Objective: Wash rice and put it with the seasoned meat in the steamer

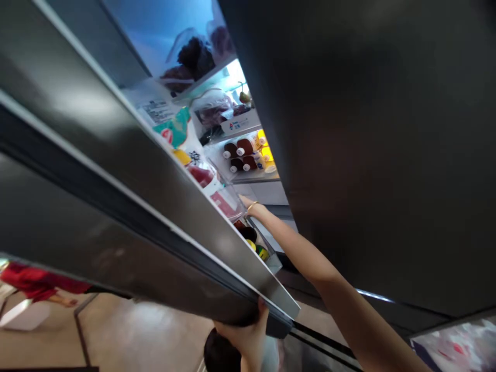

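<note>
- While the left hand [246, 336] clasps the fridge door's [163, 206] lower edge, fingers curled round it;
- right hand [245, 200] reaches into the door shelf [228, 199], its fingers hidden, grip impossible to tell.

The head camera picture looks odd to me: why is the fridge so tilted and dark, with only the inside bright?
In the head view the wide lens tilts and bends the fridge door; its dark steel shows soft glare patches, while the lit interior shelves glow brightly, nearly washed out. The right hand reaching in is small and slightly blurred; the left hand grips the door's edge in shadow.
</note>
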A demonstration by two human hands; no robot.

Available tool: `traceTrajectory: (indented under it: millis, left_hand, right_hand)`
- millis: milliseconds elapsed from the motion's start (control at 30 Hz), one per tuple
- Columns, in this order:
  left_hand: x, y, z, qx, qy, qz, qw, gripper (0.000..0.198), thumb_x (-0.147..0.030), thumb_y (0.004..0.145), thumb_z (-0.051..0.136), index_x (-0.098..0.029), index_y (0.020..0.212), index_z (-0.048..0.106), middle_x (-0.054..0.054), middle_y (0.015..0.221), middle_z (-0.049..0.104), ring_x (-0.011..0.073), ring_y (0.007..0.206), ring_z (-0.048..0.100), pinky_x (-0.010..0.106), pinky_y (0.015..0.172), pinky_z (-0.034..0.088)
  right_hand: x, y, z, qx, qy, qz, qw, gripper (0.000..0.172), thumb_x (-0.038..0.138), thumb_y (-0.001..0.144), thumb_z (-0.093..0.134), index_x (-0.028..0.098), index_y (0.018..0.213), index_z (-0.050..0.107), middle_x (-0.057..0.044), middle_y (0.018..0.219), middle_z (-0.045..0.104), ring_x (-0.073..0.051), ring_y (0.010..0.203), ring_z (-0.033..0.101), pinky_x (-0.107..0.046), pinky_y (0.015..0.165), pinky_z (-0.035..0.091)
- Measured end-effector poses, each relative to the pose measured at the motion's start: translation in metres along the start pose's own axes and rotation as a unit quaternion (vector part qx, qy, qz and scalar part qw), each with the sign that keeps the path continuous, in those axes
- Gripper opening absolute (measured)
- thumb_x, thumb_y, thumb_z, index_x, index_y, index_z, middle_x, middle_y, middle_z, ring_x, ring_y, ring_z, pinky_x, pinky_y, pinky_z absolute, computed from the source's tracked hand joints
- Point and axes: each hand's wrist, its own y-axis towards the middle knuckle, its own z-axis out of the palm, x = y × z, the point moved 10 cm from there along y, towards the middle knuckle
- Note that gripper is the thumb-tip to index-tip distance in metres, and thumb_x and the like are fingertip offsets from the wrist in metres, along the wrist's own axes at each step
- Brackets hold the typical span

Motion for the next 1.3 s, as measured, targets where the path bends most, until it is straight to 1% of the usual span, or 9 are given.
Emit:
traceTrajectory:
  millis: [133, 233, 333, 500, 700, 867, 967, 1100, 1300]
  left_hand:
    - [0.000, -0.010, 0.004, 0.024, -0.019, -0.009, 0.999, 0.108, -0.042, 0.053, 0.079, -0.009, 0.140, 0.026, 0.021, 0.129, 0.045, 0.0364, 0.120, 0.049, 0.050, 0.098, 0.044]
    - [-0.020, -0.015, 0.008, 0.035, -0.063, 0.040, 0.997, 0.104, -0.035, 0.060, 0.078, -0.013, 0.144, 0.020, 0.022, 0.136, 0.041, 0.0337, 0.125, 0.046, 0.048, 0.099, 0.043]
    - [-0.054, -0.019, 0.021, 0.078, -0.137, 0.134, 0.978, 0.097, -0.029, 0.072, 0.069, -0.017, 0.148, 0.011, 0.023, 0.149, 0.026, 0.0338, 0.137, 0.030, 0.052, 0.107, 0.032]
    - [-0.100, -0.025, 0.064, 0.168, -0.208, 0.202, 0.942, 0.086, -0.029, 0.083, 0.055, -0.020, 0.150, 0.001, 0.017, 0.157, -0.004, 0.0352, 0.143, -0.001, 0.061, 0.111, 0.012]
    - [-0.128, -0.019, 0.111, 0.240, -0.162, 0.244, 0.925, 0.074, -0.035, 0.085, 0.051, -0.021, 0.149, 0.016, 0.016, 0.157, 0.002, 0.0328, 0.143, 0.002, 0.060, 0.111, 0.013]
    - [-0.131, -0.018, 0.120, 0.281, -0.124, 0.246, 0.919, 0.078, -0.041, 0.077, 0.059, -0.021, 0.146, 0.029, 0.015, 0.156, 0.013, 0.0347, 0.143, 0.008, 0.059, 0.112, 0.010]
    - [-0.122, -0.015, 0.122, 0.329, -0.110, 0.254, 0.903, 0.078, -0.039, 0.080, 0.058, -0.018, 0.147, 0.025, 0.013, 0.155, 0.018, 0.0320, 0.144, 0.009, 0.055, 0.114, 0.012]
    - [-0.054, 0.018, 0.107, 0.399, -0.145, 0.286, 0.859, 0.064, -0.039, 0.082, 0.056, -0.021, 0.141, 0.038, 0.006, 0.148, 0.038, 0.0246, 0.141, 0.024, 0.044, 0.116, 0.017]
    - [0.219, 0.137, 0.038, 0.425, -0.175, 0.017, 0.888, 0.032, -0.024, 0.083, 0.054, -0.020, 0.113, 0.064, 0.006, 0.107, 0.069, 0.0181, 0.100, 0.064, 0.028, 0.089, 0.047]
  right_hand:
    - [0.021, -0.085, -0.032, 0.056, 0.020, 0.016, 0.998, 0.032, 0.023, 0.092, 0.038, 0.014, 0.112, 0.060, -0.005, 0.090, 0.072, -0.014, 0.082, 0.068, -0.025, 0.071, 0.054]
    - [0.051, -0.158, -0.092, -0.079, 0.027, 0.033, 0.996, 0.043, 0.027, 0.096, 0.033, 0.022, 0.137, 0.042, -0.009, 0.122, 0.062, -0.020, 0.115, 0.058, -0.039, 0.092, 0.050]
    - [0.116, -0.205, -0.122, -0.183, -0.138, -0.092, 0.969, 0.051, 0.024, 0.091, 0.040, 0.025, 0.142, 0.037, -0.009, 0.139, 0.048, -0.027, 0.130, 0.043, -0.052, 0.103, 0.040]
    - [0.168, -0.211, -0.084, -0.140, -0.371, -0.246, 0.885, 0.060, 0.023, 0.082, 0.049, 0.030, 0.140, 0.040, -0.005, 0.144, 0.043, -0.031, 0.138, 0.028, -0.056, 0.108, 0.032]
    - [0.128, -0.182, -0.065, -0.080, -0.483, -0.179, 0.854, 0.055, 0.026, 0.085, 0.050, 0.019, 0.139, 0.044, -0.012, 0.149, 0.033, -0.033, 0.141, 0.019, -0.060, 0.110, 0.019]
    - [0.102, -0.178, -0.047, -0.089, -0.497, -0.142, 0.851, 0.061, 0.027, 0.084, 0.052, 0.016, 0.142, 0.039, -0.015, 0.153, 0.021, -0.040, 0.141, 0.010, -0.071, 0.105, 0.011]
    - [0.103, -0.180, -0.008, -0.090, -0.453, -0.153, 0.874, 0.060, 0.028, 0.082, 0.055, 0.016, 0.140, 0.042, -0.014, 0.154, 0.018, -0.041, 0.141, 0.009, -0.070, 0.106, 0.009]
    - [0.102, -0.177, 0.086, -0.037, -0.337, -0.158, 0.927, 0.049, 0.028, 0.085, 0.053, 0.021, 0.134, 0.051, -0.011, 0.145, 0.040, -0.035, 0.138, 0.026, -0.062, 0.111, 0.018]
    - [0.001, -0.189, 0.311, 0.191, -0.133, -0.030, 0.972, 0.037, 0.036, 0.088, 0.050, 0.019, 0.119, 0.061, -0.010, 0.119, 0.063, -0.028, 0.115, 0.056, -0.052, 0.103, 0.039]
